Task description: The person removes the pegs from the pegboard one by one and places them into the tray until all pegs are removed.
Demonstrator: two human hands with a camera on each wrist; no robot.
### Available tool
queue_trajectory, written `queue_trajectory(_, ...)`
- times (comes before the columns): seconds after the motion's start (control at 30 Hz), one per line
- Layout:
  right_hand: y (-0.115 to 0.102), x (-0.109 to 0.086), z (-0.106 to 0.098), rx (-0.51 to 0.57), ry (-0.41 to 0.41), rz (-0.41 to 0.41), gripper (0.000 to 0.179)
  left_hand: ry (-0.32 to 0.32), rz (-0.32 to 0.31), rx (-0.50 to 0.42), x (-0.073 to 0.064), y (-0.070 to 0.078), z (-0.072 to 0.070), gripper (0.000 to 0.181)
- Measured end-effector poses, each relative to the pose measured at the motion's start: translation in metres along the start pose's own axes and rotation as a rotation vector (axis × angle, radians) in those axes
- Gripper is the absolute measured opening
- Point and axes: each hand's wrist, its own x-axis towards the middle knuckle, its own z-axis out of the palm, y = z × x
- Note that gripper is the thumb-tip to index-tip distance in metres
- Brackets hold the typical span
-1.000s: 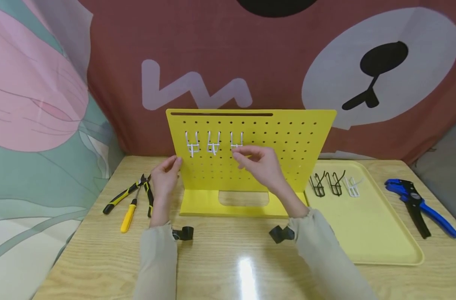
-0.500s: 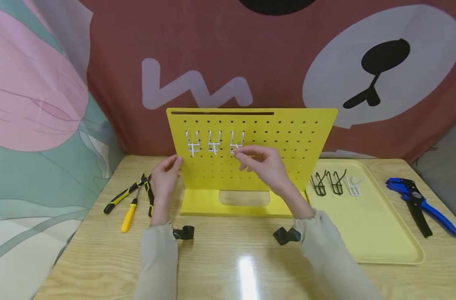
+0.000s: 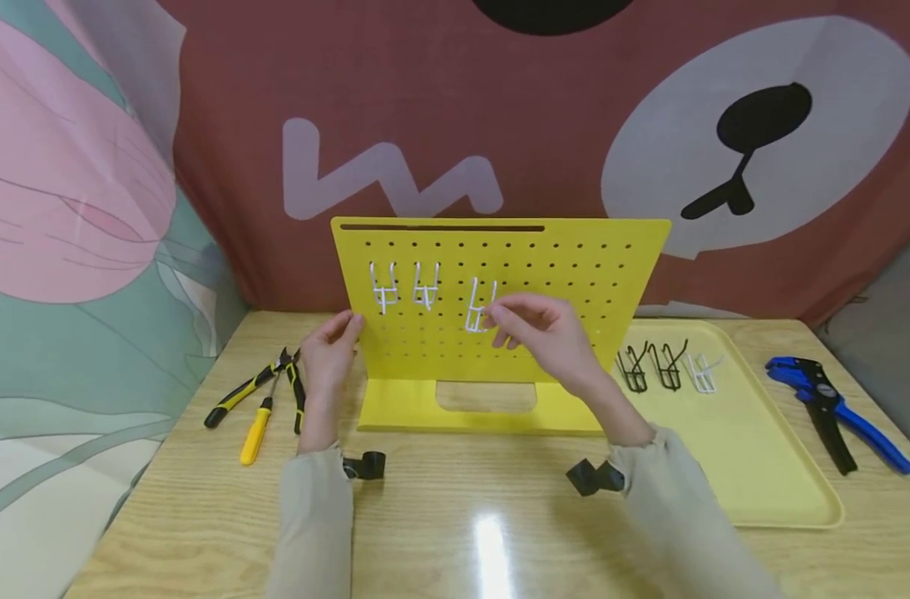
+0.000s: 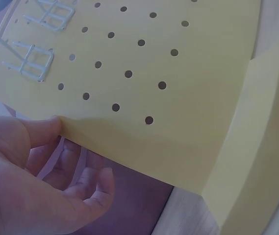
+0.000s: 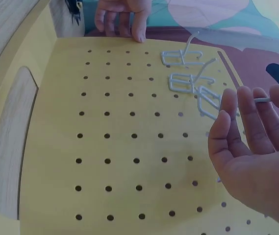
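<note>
My right hand [image 3: 548, 333] pinches a white wire pegboard hook [image 3: 475, 309] by its prong, in front of the yellow pegboard [image 3: 440, 366]. In the right wrist view the fingers partly hide this hook [image 5: 208, 104]; whether it touches the board, I cannot tell. Two more white hooks, one at the far left [image 3: 383, 291] and one beside it [image 3: 426, 289], hang side by side in the upper holes. At the board's left edge, my left hand [image 3: 331, 349] grips it, thumb on the edge in the left wrist view and some fingertips hidden from the head camera.
On the right lies a pale yellow tray [image 3: 754, 491] with two black hooks [image 3: 670, 370] and a white hook [image 3: 702, 374]. Beyond it are blue wire strippers [image 3: 829, 399]. Black-and-yellow pliers [image 3: 241, 399] and a yellow screwdriver [image 3: 256, 434] lie at left.
The third white hook has come out of its upper holes and shifted right and down with my right hand. My left hand stays at the board's edge.
</note>
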Motion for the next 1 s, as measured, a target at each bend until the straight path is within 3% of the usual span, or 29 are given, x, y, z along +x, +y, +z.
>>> queue_trajectory(0.53, 0.02, -0.034, -0.036, -0.098, 0.006, 0.16, 0.028, -0.018, 0.033, 0.007, -0.003, 0.0, -0.001, 0.037)
queue_trajectory(1.0, 0.037, -0.064, -0.073, -0.19, 0.057, 0.193, 0.03, -0.035, 0.045, 0.023, -0.004, 0.001, -0.002, 0.04)
